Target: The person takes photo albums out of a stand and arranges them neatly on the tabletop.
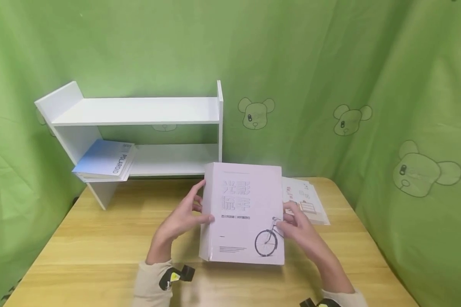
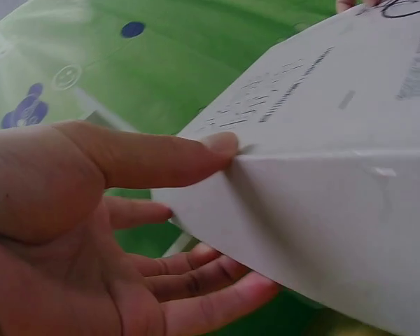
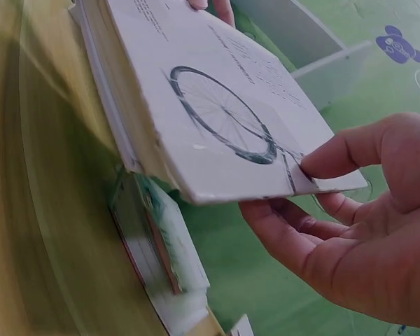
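A thick, pale book with large outlined characters and a bicycle on its cover faces up at the middle of the head view, over the table. My left hand grips its spine side, the thumb on the spine's front edge and the other fingers underneath, as the left wrist view shows. On the opposite side, my right hand pinches the book's edge, thumb on the cover beside the bicycle and fingers below. The page block shows along the book's lower edge in the right wrist view.
A white two-tier shelf stands at the back left. Blue-and-white "POLAROID" booklets lie at the left of its lower tier. Printed white booklets lie on the wooden table behind my right hand. A green curtain surrounds the table.
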`<state>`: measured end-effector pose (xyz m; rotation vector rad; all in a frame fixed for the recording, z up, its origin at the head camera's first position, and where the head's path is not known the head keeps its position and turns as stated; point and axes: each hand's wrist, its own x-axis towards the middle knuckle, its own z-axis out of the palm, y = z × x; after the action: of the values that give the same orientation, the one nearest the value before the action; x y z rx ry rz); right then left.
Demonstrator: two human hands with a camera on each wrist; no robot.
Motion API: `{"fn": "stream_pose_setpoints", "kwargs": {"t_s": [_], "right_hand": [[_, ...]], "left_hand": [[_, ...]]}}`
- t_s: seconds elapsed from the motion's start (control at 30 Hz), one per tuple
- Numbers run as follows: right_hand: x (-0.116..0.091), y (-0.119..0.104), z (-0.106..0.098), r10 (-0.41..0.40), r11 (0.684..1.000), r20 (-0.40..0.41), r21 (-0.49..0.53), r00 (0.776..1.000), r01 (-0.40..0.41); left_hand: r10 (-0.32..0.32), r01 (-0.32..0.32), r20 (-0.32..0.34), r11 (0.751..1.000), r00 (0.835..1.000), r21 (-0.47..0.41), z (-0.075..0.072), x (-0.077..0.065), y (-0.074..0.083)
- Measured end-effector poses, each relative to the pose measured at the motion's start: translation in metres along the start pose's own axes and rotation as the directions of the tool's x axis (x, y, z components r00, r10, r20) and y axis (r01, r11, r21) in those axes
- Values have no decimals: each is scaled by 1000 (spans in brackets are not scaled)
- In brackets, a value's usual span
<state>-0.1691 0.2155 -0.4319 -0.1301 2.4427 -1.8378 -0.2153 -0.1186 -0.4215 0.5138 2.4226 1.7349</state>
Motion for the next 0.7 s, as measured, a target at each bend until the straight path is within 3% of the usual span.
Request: {"fn": "stream_pose_setpoints", "kwargs": {"t_s": [0.17, 0.37, 0.7], "right_hand": [[-4, 3, -12, -8, 1000, -4, -13, 1000, 8], [-10, 9, -31, -14, 999, 2, -33, 1000, 14], [-22, 26, -60, -2, 1000, 3, -30, 1000, 2]], "left_hand": [[-32, 31, -15, 996, 999, -82, 14, 5, -2], [-49, 52, 21, 981, 999, -187, 30, 10, -5], [-93, 116, 109, 968, 990, -224, 63, 19, -6]]}}
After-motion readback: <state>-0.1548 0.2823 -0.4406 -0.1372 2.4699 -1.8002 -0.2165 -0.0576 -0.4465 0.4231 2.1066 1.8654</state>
